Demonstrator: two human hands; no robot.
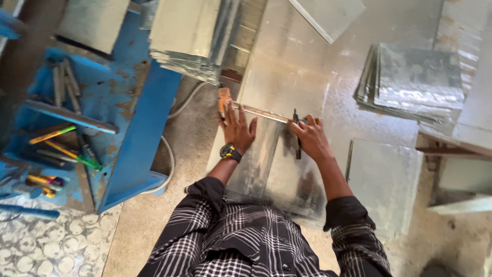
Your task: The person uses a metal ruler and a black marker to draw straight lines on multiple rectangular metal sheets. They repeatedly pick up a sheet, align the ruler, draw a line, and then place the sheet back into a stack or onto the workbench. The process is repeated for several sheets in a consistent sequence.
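On the metal sheet (302,66), left hand (238,128) flat pins crosswise square (256,112); right hand (310,137) grips upright scriber (297,136).

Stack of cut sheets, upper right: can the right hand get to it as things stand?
Probably yes. The right hand holds a dark marker on the metal sheet; only bare sheet lies between it and the stack.

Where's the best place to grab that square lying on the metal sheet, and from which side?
Probably the orange handle at its left end, from the left: it overhangs the metal sheet edge, while the flat blade lies flush under the left hand.
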